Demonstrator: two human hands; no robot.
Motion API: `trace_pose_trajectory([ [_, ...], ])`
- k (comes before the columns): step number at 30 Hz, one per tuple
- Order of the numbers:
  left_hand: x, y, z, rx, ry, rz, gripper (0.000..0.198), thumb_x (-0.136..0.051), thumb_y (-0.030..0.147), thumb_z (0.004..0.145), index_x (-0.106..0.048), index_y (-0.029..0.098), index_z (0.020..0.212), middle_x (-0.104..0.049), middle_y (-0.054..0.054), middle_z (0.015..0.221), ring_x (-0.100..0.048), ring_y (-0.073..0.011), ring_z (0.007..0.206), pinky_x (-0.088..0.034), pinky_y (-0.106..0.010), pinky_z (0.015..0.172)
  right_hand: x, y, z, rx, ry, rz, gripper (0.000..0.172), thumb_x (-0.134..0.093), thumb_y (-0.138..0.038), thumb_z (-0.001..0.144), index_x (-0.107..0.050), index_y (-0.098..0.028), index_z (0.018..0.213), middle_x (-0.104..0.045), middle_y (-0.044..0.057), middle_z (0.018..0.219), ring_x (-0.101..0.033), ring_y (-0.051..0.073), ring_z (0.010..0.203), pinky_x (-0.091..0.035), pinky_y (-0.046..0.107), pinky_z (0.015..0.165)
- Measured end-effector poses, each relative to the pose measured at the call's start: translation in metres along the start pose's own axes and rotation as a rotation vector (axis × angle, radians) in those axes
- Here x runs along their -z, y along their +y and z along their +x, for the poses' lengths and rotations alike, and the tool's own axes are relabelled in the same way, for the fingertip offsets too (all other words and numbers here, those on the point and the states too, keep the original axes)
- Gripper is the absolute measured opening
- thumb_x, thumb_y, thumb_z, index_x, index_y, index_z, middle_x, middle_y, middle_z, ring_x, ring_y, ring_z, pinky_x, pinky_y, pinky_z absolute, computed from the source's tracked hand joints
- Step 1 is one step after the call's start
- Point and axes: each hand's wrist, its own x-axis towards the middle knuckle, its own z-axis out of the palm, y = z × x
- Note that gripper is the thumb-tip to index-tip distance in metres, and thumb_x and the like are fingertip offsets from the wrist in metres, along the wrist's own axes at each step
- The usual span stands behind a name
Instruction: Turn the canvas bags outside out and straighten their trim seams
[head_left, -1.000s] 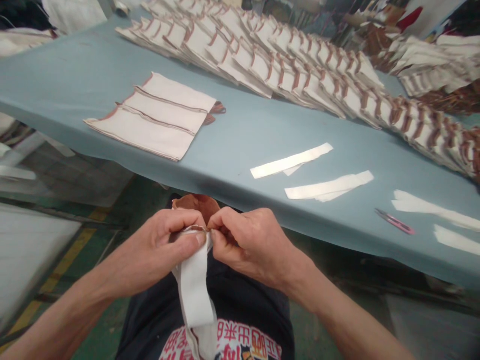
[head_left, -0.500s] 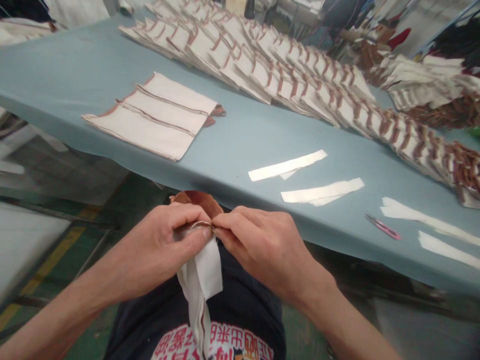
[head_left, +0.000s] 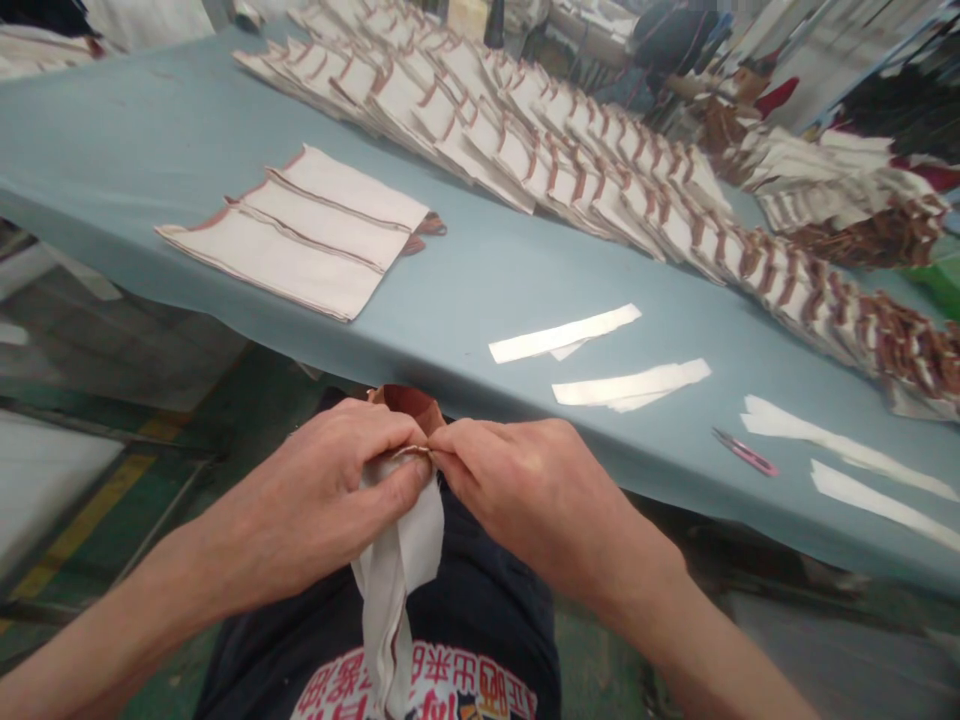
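Observation:
Between my two hands, just off the table's near edge, is a cream fabric piece with brown edging (head_left: 386, 610), its lower part hanging over my dark clothing. My left hand (head_left: 360, 480) is closed on its bunched upper edge, thumb on top. Touching it from the other side, my right hand (head_left: 499, 460) pinches the same edge between thumb and fingers. A brown part (head_left: 409, 402) of the piece sticks out beyond my fingers. The exact spot pinched is hidden by the fingertips.
On the blue table (head_left: 187, 110) lie flat cream pieces with brown edging (head_left: 322, 220), white strips (head_left: 566, 333) and pink-handled thread snips (head_left: 746, 452). Long overlapping rows of cream pieces (head_left: 517, 150) fill the far side. More piles (head_left: 847, 190) stand at the back right.
Both hands keep their pinch on the fabric piece, with only slight finger movement. The brown part beyond them shows narrower. The view has shifted a little, moving the table items slightly left.

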Motion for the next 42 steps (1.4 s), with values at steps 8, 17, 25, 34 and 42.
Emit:
trace_pose_trajectory([
  [8, -0.008, -0.001, 0.007, 0.035, -0.073, -0.099, 0.03, -0.051, 0.035, 0.094, -0.05, 0.025, 0.065, -0.054, 0.003, 0.064, -0.052, -0.0167, 0.062, -0.037, -0.031, 0.058, 0.007, 0.016, 0.016, -0.154, -0.06, 0.391, 0.021, -0.069, -0.007, 0.096, -0.071, -0.018, 0.079, -0.064, -0.007, 0.063, -0.049, 0.009, 0.056, -0.03, 0.026, 0.058],
  [17, -0.003, -0.004, 0.004, 0.156, -0.238, -0.328, 0.029, -0.058, 0.041, 0.092, -0.056, 0.023, 0.069, -0.048, 0.004, 0.069, -0.044, -0.0138, 0.064, -0.033, -0.024, 0.055, 0.017, 0.02, 0.024, -0.1, -0.158, 0.402, 0.02, -0.068, -0.007, 0.093, -0.068, -0.019, 0.077, -0.055, -0.009, 0.063, -0.041, 0.009, 0.058, -0.026, 0.028, 0.06],
  [25, 0.0, 0.004, -0.002, 0.228, -0.25, -0.509, 0.036, -0.067, 0.05, 0.091, -0.061, 0.021, 0.07, -0.048, 0.005, 0.066, -0.04, -0.0123, 0.061, -0.033, -0.021, 0.054, 0.007, 0.029, 0.009, -0.035, -0.026, 0.597, 0.018, -0.065, -0.008, 0.103, -0.077, -0.018, 0.095, -0.072, -0.005, 0.075, -0.056, 0.009, 0.063, -0.038, 0.023, 0.062],
  [34, -0.002, -0.024, -0.018, 0.165, -0.183, -0.507, 0.041, -0.067, 0.056, 0.104, -0.077, 0.021, 0.083, -0.061, 0.002, 0.076, -0.052, -0.0154, 0.07, -0.042, -0.022, 0.061, -0.006, 0.018, -0.01, 0.067, 0.226, 0.512, 0.015, -0.066, -0.012, 0.111, -0.08, -0.019, 0.109, -0.089, 0.002, 0.102, -0.064, 0.008, 0.063, -0.048, 0.022, 0.06],
  [42, -0.002, -0.015, -0.012, 0.136, -0.143, -0.365, 0.042, -0.064, 0.055, 0.104, -0.075, 0.023, 0.079, -0.069, 0.0, 0.075, -0.063, -0.0189, 0.072, -0.052, -0.023, 0.063, -0.006, 0.013, -0.014, 0.084, 0.246, 0.275, 0.021, -0.063, -0.022, 0.119, -0.083, -0.018, 0.11, -0.093, 0.003, 0.104, -0.084, 0.014, 0.081, -0.058, 0.027, 0.069],
])
